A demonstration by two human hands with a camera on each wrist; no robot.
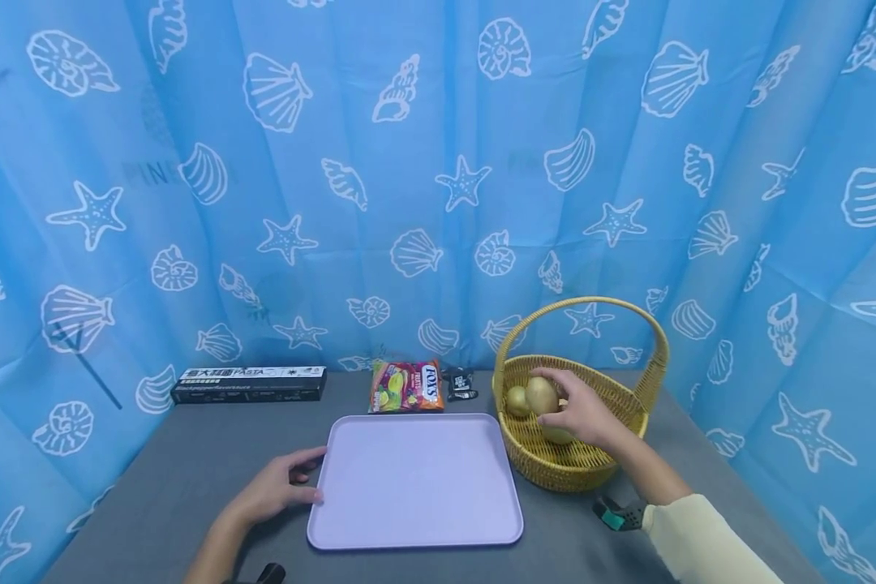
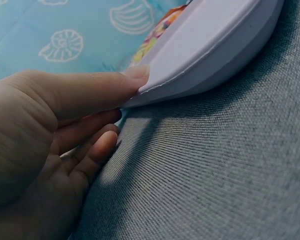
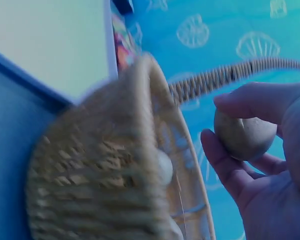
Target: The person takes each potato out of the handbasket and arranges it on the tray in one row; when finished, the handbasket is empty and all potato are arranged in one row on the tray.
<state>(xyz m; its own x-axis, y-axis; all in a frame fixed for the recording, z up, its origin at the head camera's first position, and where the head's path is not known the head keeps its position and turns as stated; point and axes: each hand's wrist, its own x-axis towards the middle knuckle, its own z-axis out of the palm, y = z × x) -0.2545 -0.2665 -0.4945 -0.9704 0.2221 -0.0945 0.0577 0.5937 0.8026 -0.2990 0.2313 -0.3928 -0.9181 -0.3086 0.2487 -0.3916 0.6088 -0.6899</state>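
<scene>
My right hand (image 1: 580,410) grips a round yellow-brown fruit (image 1: 542,395) above the wicker basket (image 1: 555,474). In the right wrist view, thumb and fingers curl about this fruit (image 3: 245,135), beyond the basket rim (image 3: 145,115); its exact kind is unclear. More such fruits (image 1: 517,401) lie inside the basket, one partly hidden under the hand. At the left edge of a pale purple tray (image 1: 416,483), my left hand (image 1: 273,487) touches the rim. The left wrist view shows its thumb (image 2: 135,80) resting on the rim, with the other fingers loosely bent below.
Behind the tray lie a colourful Fox's candy bag (image 1: 409,386) and a small black packet (image 1: 461,384). A long black pasta box (image 1: 250,384) is at the back left. The basket's tall handle (image 1: 582,300) arches up; a blue shell-print curtain (image 1: 409,203) encloses the grey table.
</scene>
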